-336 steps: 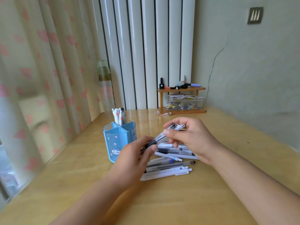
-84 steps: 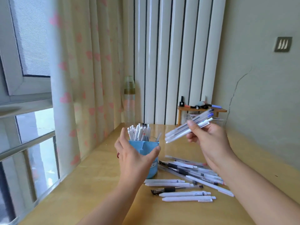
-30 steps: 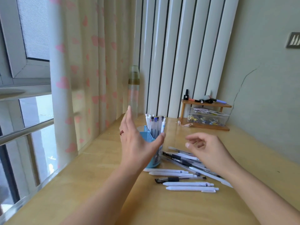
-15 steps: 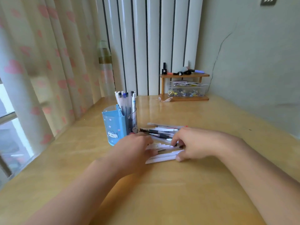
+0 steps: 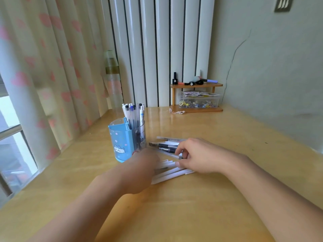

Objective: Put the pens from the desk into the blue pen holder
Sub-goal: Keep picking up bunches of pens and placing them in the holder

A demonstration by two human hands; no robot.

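Both forearms reach in over the wooden desk (image 5: pixel 201 198). Left hand (image 5: pixel 139 172) lies knuckles-up on the near end of the loose pens (image 5: pixel 170 173), motion-blurred; fingers hidden under the hand, can't tell if they grip anything. Right hand (image 5: pixel 201 157) is on the same pile, fingers bent, thumb and forefinger pinching at the pens' middle. White pens nearest, fanned out; dark-barrelled ones behind, pointing left toward the holder. Blue pen holder (image 5: pixel 120 142) stands just left of the pile, beside the left hand, cat print on front; a bunch of pens upright in its right-hand compartment (image 5: pixel 133 112). Far back: small wooden shelf (image 5: pixel 196 96) with a clear box, radiator (image 5: pixel 162 49), curtain (image 5: pixel 49 58) at left.
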